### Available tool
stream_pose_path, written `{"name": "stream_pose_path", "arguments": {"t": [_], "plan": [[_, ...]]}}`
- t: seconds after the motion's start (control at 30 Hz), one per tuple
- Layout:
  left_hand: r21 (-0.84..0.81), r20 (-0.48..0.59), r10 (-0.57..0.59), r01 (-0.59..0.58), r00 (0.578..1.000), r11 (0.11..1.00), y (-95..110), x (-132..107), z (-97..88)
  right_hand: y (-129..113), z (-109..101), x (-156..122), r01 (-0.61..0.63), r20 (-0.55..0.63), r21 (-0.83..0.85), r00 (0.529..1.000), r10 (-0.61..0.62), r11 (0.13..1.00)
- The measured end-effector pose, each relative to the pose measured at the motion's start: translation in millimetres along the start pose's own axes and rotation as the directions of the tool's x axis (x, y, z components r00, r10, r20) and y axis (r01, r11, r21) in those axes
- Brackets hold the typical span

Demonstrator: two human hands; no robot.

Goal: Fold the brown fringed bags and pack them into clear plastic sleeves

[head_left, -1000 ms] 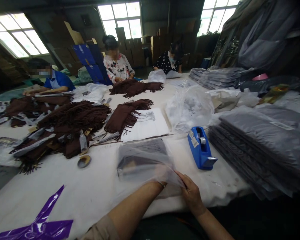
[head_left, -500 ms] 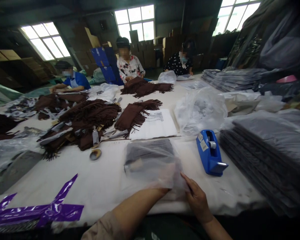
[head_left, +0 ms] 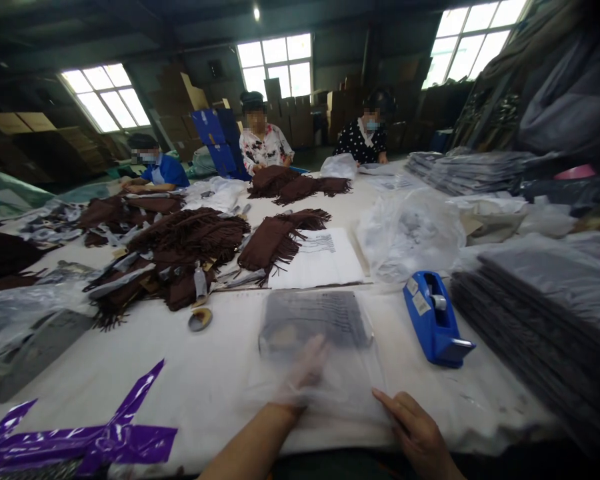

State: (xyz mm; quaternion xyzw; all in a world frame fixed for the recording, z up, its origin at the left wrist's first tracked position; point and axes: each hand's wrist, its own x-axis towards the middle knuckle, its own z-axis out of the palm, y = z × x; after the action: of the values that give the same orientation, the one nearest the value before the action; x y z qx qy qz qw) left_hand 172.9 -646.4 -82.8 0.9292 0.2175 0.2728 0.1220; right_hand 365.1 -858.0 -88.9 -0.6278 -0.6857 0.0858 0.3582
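A clear plastic bag [head_left: 347, 383] lies flat on the table in front of me, with a folded grey cloth item [head_left: 313, 313] at its far end. Dark printed lines show on the bag's upper right. My left hand [head_left: 307, 367] is inside the bag, seen hazily through the plastic, fingers stretched out towards the cloth's near edge. At the bag's right near corner, my right hand [head_left: 414, 423] pinches the plastic edge between thumb and fingers.
A blue tape dispenser [head_left: 435, 320] stands right, beside stacked grey bagged items [head_left: 525, 327]. Brown fringed scarves [head_left: 190, 240] and a tape roll [head_left: 200, 319] lie left. Beyond are a white sheet [head_left: 325, 260] and a bulging plastic bag [head_left: 410, 233]. Three people sit across the table.
My left hand has moved left inside the bag, from its right side to the middle. My right hand keeps hold of the edge, lower down. The view has tilted slightly up.
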Motion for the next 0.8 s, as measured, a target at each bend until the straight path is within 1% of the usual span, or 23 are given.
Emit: {"name": "stream_pose_path", "arguments": {"t": [0.07, 0.1, 0.17, 0.2, 0.23, 0.27, 0.3, 0.33, 0.37, 0.4, 0.43, 0.47, 0.5, 0.53, 0.6, 0.67, 0.7, 0.73, 0.8], "plan": [[0.012, -0.009, 0.051, -0.051, 0.999, 0.999, 7.5, -10.3, -9.5, -0.2, -2.5, -5.6, -0.015, -0.022, -0.028, 1.0, 0.014, 0.999], [0.018, -0.005, 0.081, -0.081, 0.997, 0.997, 13.0, -20.9, -19.1, 0.5, -3.8, -7.3, -0.024, -0.044, -0.05, 0.999, 0.022, 0.998], [0.022, 0.009, 0.178, -0.178, 0.984, 0.984, 23.8, -48.1, -46.7, 3.0, -6.4, -9.0, -0.047, -0.083, -0.098, 0.996, 0.039, 0.994], [0.046, 0.078, 0.297, -0.301, 0.952, 0.953, 27.7, -61.8, -63.1, 4.4, -7.7, -9.2, -0.065, -0.094, -0.127, 0.994, 0.053, 0.99], [0.057, 0.094, 0.418, -0.424, 0.904, 0.904, 30.1, -73.7, -79.8, 5.9, -8.7, -9.2, -0.081, -0.101, -0.16, 0.993, 0.066, 0.984], [0.097, 0.081, 0.472, -0.478, 0.878, 0.873, 30.8, -82.8, -95.6, 7.2, -9.5, -8.9, -0.094, -0.107, -0.195, 0.991, 0.075, 0.976], [0.165, 0.091, 0.464, -0.473, 0.881, 0.866, 29.7, -88.9, -109.5, 8.4, -9.8, -8.5, -0.1, -0.113, -0.23, 0.991, 0.076, 0.968], [0.245, 0.084, 0.405, -0.413, 0.91, 0.877, 26.9, -92.2, -120.5, 9.5, -9.8, -7.8, -0.099, -0.117, -0.26, 0.991, 0.07, 0.961], [0.328, 0.081, 0.299, -0.309, 0.951, 0.893, 22.5, -93.2, -128.4, 10.5, -9.5, -6.6, -0.083, -0.111, -0.28, 0.992, 0.054, 0.956], [0.396, 0.076, 0.183, -0.198, 0.98, 0.897, 16.6, -92.9, -133.2, 11.6, -9.2, -5.0, -0.052, -0.095, -0.287, 0.995, 0.025, 0.956], [0.433, 0.062, 0.098, -0.115, 0.993, 0.894, 9.6, -92.3, -135.2, 12.8, -9.1, -3.0, -0.008, -0.065, -0.285, 0.998, -0.011, 0.959], [0.436, 0.047, 0.06, -0.075, 0.997, 0.897, 1.9, -92.0, -135.2, 14.3, -9.4, -0.4, 0.048, -0.021, -0.274, 0.998, -0.056, 0.96], [0.416, 0.043, 0.065, -0.077, 0.997, 0.906, -6.0, -92.4, -134.1, 15.9, -10.4, 2.5, 0.111, 0.034, -0.257, 0.994, -0.105, 0.96], [0.385, 0.049, 0.1, -0.111, 0.994, 0.916, -13.4, -93.5, -132.6, 17.7, -12.1, 5.8, 0.169, 0.095, -0.233, 0.984, -0.151, 0.958], [0.317, 0.107, 0.224, -0.246, 0.969, 0.916, -25.4, -97.0, -130.1, 21.4, -16.9, 13.0, 0.248, 0.208, -0.167, 0.955, -0.212, 0.954], [0.254, 0.212, 0.326, -0.374, 0.921, 0.892, -31.7, -99.0, -128.5, 24.3, -21.5, 20.8, 0.27, 0.311, -0.082, 0.922, -0.232, 0.959], [0.231, 0.252, 0.339, -0.396, 0.907, 0.889, -32.9, -98.7, -127.3, 25.3, -22.8, 24.7, 0.259, 0.354, -0.045, 0.907, -0.227, 0.965], [0.218, 0.275, 0.318, -0.381, 0.907, 0.898, -33.4, -97.4, -125.5, 26.1, -23.3, 28.5, 0.24, 0.389, -0.015, 0.896, -0.216, 0.971], [0.224, 0.29, 0.201, -0.27, 0.936, 0.936, -33.6, -93.3, -118.7, 27.7, -22.0, 35.3, 0.208, 0.426, 0.024, 0.883, -0.198, 0.978]]}}
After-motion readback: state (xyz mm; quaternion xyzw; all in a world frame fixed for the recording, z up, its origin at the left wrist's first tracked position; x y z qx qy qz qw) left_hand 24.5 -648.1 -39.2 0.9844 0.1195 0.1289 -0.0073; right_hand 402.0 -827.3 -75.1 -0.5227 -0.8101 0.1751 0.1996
